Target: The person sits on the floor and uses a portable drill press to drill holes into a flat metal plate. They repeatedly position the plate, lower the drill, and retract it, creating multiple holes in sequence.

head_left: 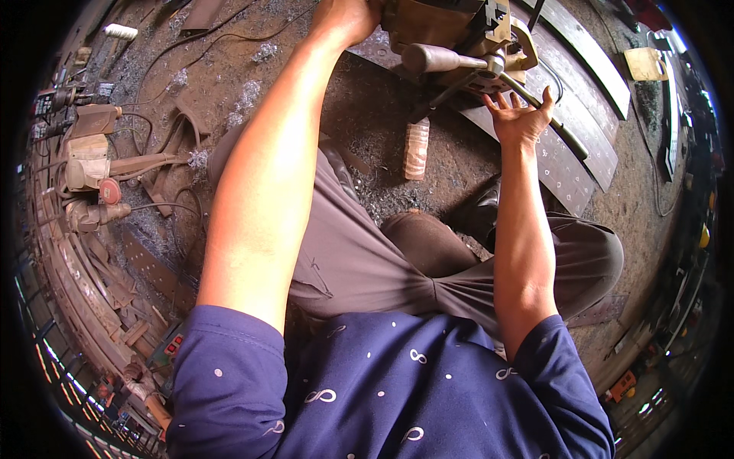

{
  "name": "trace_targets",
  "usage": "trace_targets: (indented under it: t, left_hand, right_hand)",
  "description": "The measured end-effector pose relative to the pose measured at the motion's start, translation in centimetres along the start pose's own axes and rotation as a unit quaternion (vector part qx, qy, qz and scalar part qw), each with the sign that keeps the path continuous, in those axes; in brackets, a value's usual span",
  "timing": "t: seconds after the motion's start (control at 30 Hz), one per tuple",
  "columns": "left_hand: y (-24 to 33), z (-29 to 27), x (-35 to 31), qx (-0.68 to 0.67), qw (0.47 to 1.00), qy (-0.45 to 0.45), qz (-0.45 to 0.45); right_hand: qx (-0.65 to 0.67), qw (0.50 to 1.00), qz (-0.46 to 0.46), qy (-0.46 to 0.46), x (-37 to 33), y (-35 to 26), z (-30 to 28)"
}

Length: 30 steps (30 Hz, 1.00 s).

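Note:
A magnetic drill press [440, 29] stands at the top of the view, over steel plates, partly cut off by the upper edge. From its hub several feed handles stick out; one has a thick brown grip [432, 59], another is a dark rod [562, 134] slanting down to the right. My left hand [348, 19] is against the left side of the drill's body, its fingers hidden. Below the hub my right hand [522, 118] is open, palm up and fingers spread, close under the dark rod. Whether it touches the rod I cannot tell.
Drilled steel plates [592, 164] with chalk marks lie at the right. A clear bottle [417, 149] stands between my crossed legs and the drill. Metal shavings [246, 99] and cables cover the ground. Power tools [90, 161] lie at the left, a yellowish container [646, 64] at the far right.

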<state>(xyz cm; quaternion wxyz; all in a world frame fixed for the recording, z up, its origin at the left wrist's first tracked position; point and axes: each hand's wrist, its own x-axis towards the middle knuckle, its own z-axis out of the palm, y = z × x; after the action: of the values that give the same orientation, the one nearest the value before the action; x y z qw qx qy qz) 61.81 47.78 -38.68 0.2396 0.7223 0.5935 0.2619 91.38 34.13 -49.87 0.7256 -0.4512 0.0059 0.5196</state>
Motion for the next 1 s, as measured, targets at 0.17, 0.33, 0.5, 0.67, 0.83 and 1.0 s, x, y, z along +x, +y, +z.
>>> trace_targets:
  t: [0.17,0.33,0.5,0.67,0.83,1.0]
  left_hand:
    - [0.0,0.0,-0.1,0.008,1.0,0.002,0.01]
    - [0.3,-0.2,-0.1,0.012,1.0,-0.004,-0.001]
    - [0.2,-0.1,0.0,0.011,1.0,-0.006,0.003]
    - [0.4,-0.2,0.0,-0.016,1.0,-0.016,0.001]
    - [-0.2,0.3,0.1,0.009,1.0,0.006,0.026]
    - [0.2,0.2,-0.2,0.012,1.0,0.003,-0.003]
  right_hand:
    - [-0.009,1.0,-0.006,-0.02,0.3,0.2,-0.2]
    - [-0.01,0.999,-0.01,-0.036,0.4,0.3,-0.5]
    - [-0.035,0.999,-0.019,-0.033,0.1,0.6,-0.1]
    - [-0.036,0.998,-0.028,-0.039,0.3,0.8,-0.2]
    - [-0.042,0.998,-0.038,-0.036,0.5,1.0,-0.2]
    - [-0.054,0.997,-0.051,-0.033,0.2,1.0,0.2]
